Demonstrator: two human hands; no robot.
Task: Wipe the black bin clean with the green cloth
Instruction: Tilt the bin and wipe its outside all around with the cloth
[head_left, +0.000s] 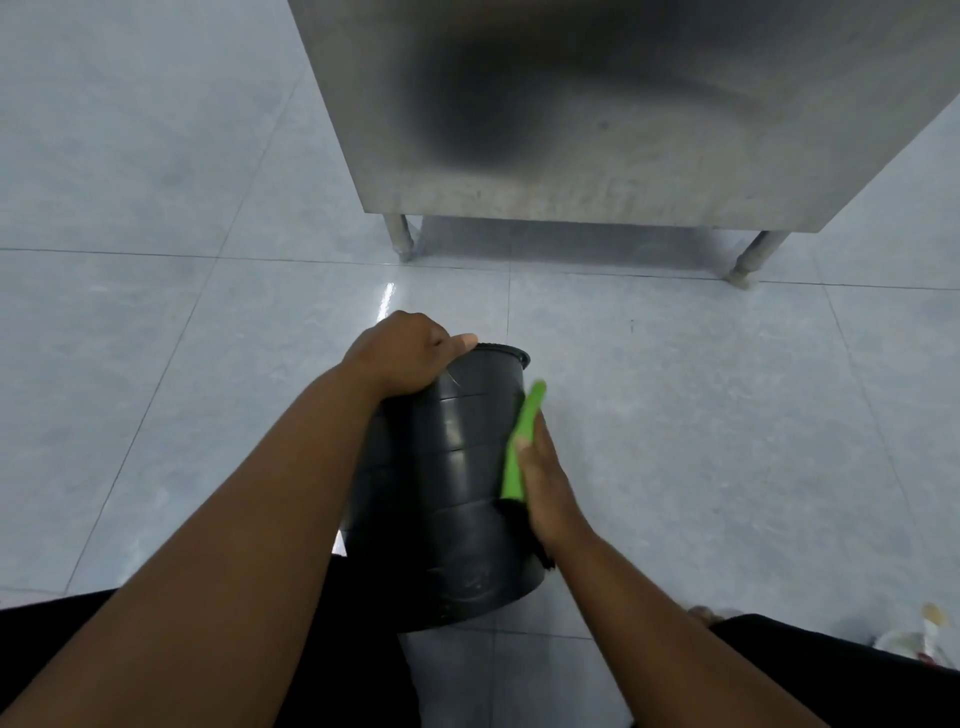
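Observation:
The black bin (447, 483) lies tipped on the tiled floor between my legs, its ribbed side facing up and its far end pointing away from me. My left hand (405, 358) grips that far end, thumb over the edge. My right hand (545, 483) presses the green cloth (521, 441) flat against the bin's right side. Only a narrow strip of the cloth shows; the rest is hidden under my palm.
A stainless steel cabinet (597, 114) on short legs (400, 236) stands just beyond the bin. Pale grey floor tiles (156, 312) spread to the left and right. A crumpled white item (919, 639) lies at the lower right by my leg.

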